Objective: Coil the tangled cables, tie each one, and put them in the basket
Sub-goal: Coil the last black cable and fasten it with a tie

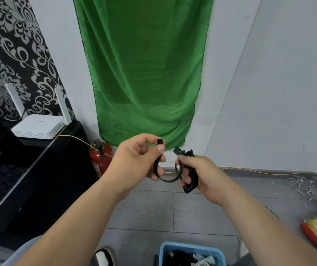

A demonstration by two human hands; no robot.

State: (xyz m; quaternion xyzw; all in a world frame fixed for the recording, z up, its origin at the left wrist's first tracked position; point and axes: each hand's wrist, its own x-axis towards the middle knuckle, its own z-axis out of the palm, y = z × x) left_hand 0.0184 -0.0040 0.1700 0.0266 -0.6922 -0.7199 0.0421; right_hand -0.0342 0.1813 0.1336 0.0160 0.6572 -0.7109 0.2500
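Left fingers [148, 138]: thumb and forefinger closed in a pinch on the free end of a black tie strap [168, 180]; its square tip shows just above the thumb. The other fingers of the left hand [136, 158] curl loosely around the strap lower down.

Right fingers [185, 162]: wrapped tight around a coiled black cable [192, 170], held as a narrow bundle. A plug end sticks out above the right hand [203, 175], and the loop bottoms show below it.

Key relation: the bundle's long axis runs roughly up and down, and the strap sags in a curve between the hands, crossing that axis. Its far end meets the bundle at the right fingers; we cannot tell whether it already goes around the coil. The strap's free end lies to the left of the bundle, so we judge the left hand is the one to carry it around.

The blue basket [173, 246] sits on the floor, low and near the body, nearer the right arm, with other cables in it. This coil is not yet in.
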